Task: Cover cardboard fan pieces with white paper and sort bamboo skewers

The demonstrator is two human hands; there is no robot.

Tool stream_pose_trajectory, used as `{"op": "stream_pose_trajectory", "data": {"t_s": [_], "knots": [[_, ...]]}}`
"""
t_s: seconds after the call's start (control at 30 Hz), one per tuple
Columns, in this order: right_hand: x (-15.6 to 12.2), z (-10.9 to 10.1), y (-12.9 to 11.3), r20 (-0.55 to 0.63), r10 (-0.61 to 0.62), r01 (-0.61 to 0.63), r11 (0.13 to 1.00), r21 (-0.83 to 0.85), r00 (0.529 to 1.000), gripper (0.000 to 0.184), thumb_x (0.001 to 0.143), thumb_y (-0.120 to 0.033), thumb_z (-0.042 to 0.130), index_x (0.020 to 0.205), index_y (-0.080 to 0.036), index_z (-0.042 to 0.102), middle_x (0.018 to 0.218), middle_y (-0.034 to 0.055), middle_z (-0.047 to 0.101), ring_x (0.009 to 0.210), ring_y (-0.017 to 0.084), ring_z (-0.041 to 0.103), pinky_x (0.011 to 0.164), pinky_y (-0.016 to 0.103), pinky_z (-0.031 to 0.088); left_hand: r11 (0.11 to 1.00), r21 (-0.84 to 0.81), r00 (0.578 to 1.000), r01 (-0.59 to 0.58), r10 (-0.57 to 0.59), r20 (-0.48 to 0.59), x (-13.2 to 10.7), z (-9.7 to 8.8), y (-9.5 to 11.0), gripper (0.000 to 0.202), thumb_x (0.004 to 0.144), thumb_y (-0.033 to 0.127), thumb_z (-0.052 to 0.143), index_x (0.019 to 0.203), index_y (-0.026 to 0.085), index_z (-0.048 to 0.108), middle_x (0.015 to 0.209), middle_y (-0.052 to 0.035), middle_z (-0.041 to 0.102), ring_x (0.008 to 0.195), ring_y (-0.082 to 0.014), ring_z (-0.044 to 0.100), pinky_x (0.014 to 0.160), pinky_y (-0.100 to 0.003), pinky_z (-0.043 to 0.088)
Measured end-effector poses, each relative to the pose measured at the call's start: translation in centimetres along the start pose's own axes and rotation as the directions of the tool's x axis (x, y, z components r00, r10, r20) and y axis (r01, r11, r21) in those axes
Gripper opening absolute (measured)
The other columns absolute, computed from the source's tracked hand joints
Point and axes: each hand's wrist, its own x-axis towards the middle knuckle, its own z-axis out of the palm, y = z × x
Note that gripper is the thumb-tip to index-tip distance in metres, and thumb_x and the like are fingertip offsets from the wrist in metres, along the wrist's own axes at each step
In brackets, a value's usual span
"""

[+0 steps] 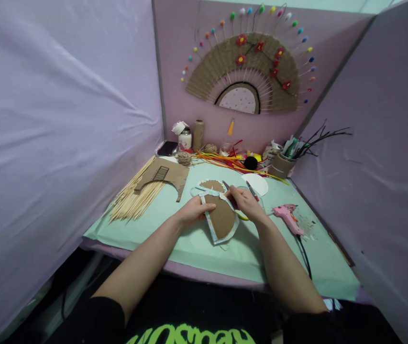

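Note:
My left hand (193, 211) grips a half-round cardboard piece (221, 217) by its left side, thumb laid on its brown face. Pale fabric or paper is folded over the rim of this piece. At its upper right edge, the fingers of my right hand (244, 201) are pinched together on the rim. Just beyond lies a second half-round cardboard piece (211, 185) with a pale notched border. A yellow loop (242, 216), perhaps a scissors handle, shows partly beneath my right hand. Close by is a red and dark pen (252, 191).
A pink glue gun (288, 219) with a black cord lies to the right. Bamboo skewers (132, 205) and a cut cardboard arch (168, 173) lie left. Pipe cleaners (221, 161), twine balls (184, 158) and a pot of twigs (281, 166) line the back, below a decorated fan (247, 67).

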Motion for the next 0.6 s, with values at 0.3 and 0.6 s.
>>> {"op": "stream_pose_trajectory", "data": {"t_s": [0.3,0.6], "knots": [[0.1,0.2,0.2,0.058,0.118,-0.123,0.988,0.095,0.991,0.044,0.071,-0.06,0.065,0.065,-0.017,0.058,0.053,-0.0042,0.047,0.048,0.008,0.035,0.046,0.023,0.026,0.997,0.06,0.998,0.044,-0.047,0.04,-0.1,0.2,-0.2,0.042,0.06,0.026,0.083,0.096,0.013,0.068,0.098,-0.0122,0.071,0.089,-0.0235,0.066,0.083,-0.035,0.048],[0.7,0.5,0.7,-0.109,-0.041,0.045,0.998,0.032,0.993,0.045,0.082,-0.061,0.051,0.075,-0.018,0.064,0.064,0.0,0.057,0.055,0.011,0.045,0.052,0.025,0.035,1.0,0.001,0.999,0.011,-0.011,-0.045,-0.2,0.4,0.2,0.048,0.058,0.026,0.083,0.102,0.013,0.067,0.102,-0.0129,0.071,0.094,-0.0251,0.065,0.085,-0.037,0.049]]}}
